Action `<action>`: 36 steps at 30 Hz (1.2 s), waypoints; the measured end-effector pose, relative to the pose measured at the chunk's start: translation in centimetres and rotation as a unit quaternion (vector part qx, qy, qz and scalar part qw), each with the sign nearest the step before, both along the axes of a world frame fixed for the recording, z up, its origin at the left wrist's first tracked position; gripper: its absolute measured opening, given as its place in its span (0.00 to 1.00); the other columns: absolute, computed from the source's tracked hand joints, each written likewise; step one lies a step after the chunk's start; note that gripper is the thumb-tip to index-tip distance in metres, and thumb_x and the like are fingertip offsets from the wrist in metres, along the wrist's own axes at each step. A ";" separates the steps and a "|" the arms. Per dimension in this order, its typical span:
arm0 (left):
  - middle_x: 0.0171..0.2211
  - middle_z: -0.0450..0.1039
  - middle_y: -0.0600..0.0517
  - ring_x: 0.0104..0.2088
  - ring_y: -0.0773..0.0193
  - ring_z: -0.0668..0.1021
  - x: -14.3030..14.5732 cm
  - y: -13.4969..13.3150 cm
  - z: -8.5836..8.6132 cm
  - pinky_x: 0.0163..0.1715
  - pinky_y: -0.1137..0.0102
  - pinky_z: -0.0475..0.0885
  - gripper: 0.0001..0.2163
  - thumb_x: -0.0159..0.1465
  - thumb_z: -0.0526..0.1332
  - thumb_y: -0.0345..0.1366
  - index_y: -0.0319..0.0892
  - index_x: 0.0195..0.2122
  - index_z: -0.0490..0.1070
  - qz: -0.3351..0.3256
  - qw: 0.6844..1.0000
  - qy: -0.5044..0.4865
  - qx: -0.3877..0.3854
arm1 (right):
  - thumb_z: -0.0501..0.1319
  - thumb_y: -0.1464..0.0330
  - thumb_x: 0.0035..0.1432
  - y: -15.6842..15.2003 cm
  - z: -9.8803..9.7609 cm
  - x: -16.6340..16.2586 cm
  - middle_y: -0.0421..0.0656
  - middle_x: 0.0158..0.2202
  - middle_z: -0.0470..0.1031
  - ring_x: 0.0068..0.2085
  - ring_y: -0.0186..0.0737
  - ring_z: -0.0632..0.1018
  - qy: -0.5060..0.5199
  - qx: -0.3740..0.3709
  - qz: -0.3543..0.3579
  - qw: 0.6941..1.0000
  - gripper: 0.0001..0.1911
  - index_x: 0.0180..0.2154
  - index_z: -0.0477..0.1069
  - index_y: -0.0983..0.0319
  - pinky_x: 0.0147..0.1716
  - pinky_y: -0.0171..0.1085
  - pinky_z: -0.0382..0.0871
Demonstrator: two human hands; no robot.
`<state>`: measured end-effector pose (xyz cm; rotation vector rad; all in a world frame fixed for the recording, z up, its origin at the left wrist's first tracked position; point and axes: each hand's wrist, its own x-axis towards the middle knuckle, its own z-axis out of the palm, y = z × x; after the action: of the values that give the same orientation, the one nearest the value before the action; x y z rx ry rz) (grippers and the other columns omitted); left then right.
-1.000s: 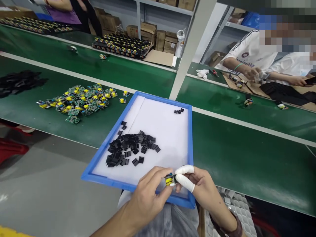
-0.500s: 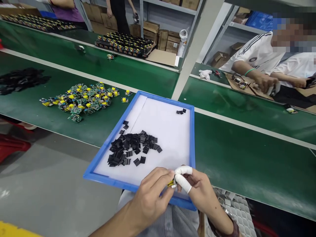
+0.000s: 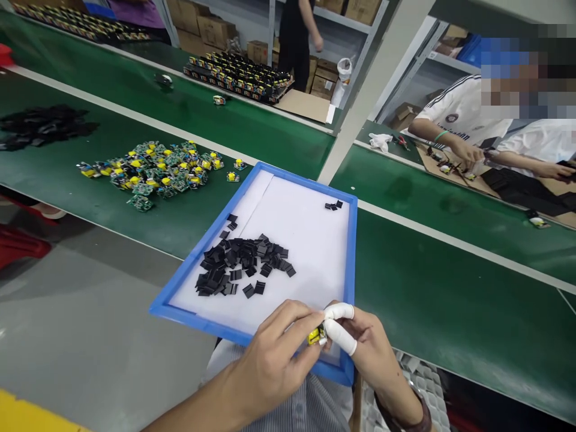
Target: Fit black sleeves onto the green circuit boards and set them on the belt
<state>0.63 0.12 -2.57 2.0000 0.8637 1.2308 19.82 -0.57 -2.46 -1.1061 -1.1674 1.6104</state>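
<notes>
My left hand [image 3: 281,348] is closed, its fingertips pinching a small circuit board with a yellow part [image 3: 316,335]. From the other side my right hand [image 3: 360,336] grips the same board between thumb and forefinger, both covered with white finger cots [image 3: 341,337]. Much of the board is hidden by the fingers. Both hands are over the near right corner of a blue-rimmed white tray [image 3: 198,323]. A heap of flat black plastic pieces [image 3: 243,255] lies in the tray's left part, and a few more black pieces [image 3: 333,205] sit at its far right corner.
A pile of circuit boards with yellow parts [image 3: 157,168] lies on the green bench [image 3: 405,252], left of the tray. Farther left is a black heap [image 3: 45,125]. Racked assemblies [image 3: 238,75] stand beyond the belt. A metal post [image 3: 360,90] rises behind the tray; co-workers sit across.
The held board has turned slightly, showing more of its yellow part. A person at the back has walked to the right. Loose pieces on the belt have shifted, and my view has moved a little.
</notes>
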 end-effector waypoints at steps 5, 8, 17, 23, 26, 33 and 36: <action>0.43 0.75 0.46 0.43 0.60 0.77 -0.1 -0.3 0.1 0.43 0.63 0.79 0.22 0.64 0.61 0.18 0.41 0.58 0.70 -0.019 0.999 0.016 -0.037 | 0.71 0.66 0.61 0.0 0.6 0.4 0.42 0.32 0.77 0.32 0.39 0.78 -0.047 0.037 0.014 0.998 0.04 0.39 0.80 0.59 0.35 0.35 0.74; 0.44 0.75 0.45 0.45 0.58 0.77 -0.1 0.0 -0.1 0.46 0.61 0.79 0.22 0.64 0.59 0.17 0.41 0.58 0.70 -0.020 1.000 0.000 -0.013 | 0.71 0.67 0.61 0.1 0.8 0.1 0.41 0.31 0.78 0.30 0.38 0.78 -0.072 0.056 -0.001 0.996 0.04 0.38 0.80 0.59 0.34 0.35 0.74; 0.41 0.74 0.47 0.39 0.62 0.79 -0.9 0.2 0.2 0.38 0.66 0.79 0.22 0.66 0.62 0.24 0.43 0.61 0.69 -0.022 0.998 0.003 -0.057 | 0.67 0.70 0.64 -0.7 -1.2 -0.1 0.42 0.34 0.81 0.34 0.40 0.81 -0.093 0.123 -0.069 0.986 0.06 0.43 0.80 0.56 0.36 0.36 0.79; 0.40 0.73 0.49 0.37 0.64 0.79 -0.8 -0.2 0.5 0.38 0.68 0.79 0.21 0.66 0.63 0.25 0.43 0.60 0.70 -0.017 0.997 0.014 -0.080 | 0.66 0.74 0.64 -0.8 -0.8 0.2 0.42 0.35 0.81 0.32 0.41 0.81 -0.170 0.217 -0.054 0.960 0.10 0.43 0.81 0.54 0.33 0.36 0.77; 0.40 0.73 0.49 0.36 0.64 0.79 -0.8 -0.2 0.7 0.39 0.68 0.79 0.21 0.66 0.64 0.26 0.41 0.60 0.70 -0.015 0.996 0.021 -0.082 | 0.65 0.76 0.64 -0.7 -0.6 0.2 0.41 0.35 0.82 0.32 0.40 0.81 -0.178 0.248 -0.059 0.950 0.15 0.46 0.81 0.51 0.34 0.36 0.77; 0.41 0.73 0.47 0.39 0.62 0.79 -1.1 -0.4 0.2 0.40 0.66 0.80 0.21 0.68 0.63 0.29 0.42 0.62 0.68 -0.025 0.997 0.023 -0.076 | 0.68 0.68 0.64 -1.2 -0.7 0.8 0.44 0.35 0.83 0.33 0.43 0.84 -0.105 0.096 -0.054 0.988 0.09 0.46 0.80 0.56 0.34 0.38 0.81; 0.43 0.74 0.47 0.41 0.61 0.79 -1.0 -0.5 0.4 0.42 0.64 0.80 0.20 0.68 0.63 0.29 0.43 0.61 0.70 -0.032 0.996 0.029 -0.082 | 0.70 0.65 0.61 -1.2 -1.0 0.8 0.44 0.30 0.83 0.28 0.42 0.83 -0.071 0.032 -0.062 0.995 0.06 0.40 0.80 0.58 0.31 0.37 0.82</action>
<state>-0.41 -0.37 -2.19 1.9237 0.8920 1.0370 20.66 -1.79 -3.42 -1.2436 -1.2098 1.4097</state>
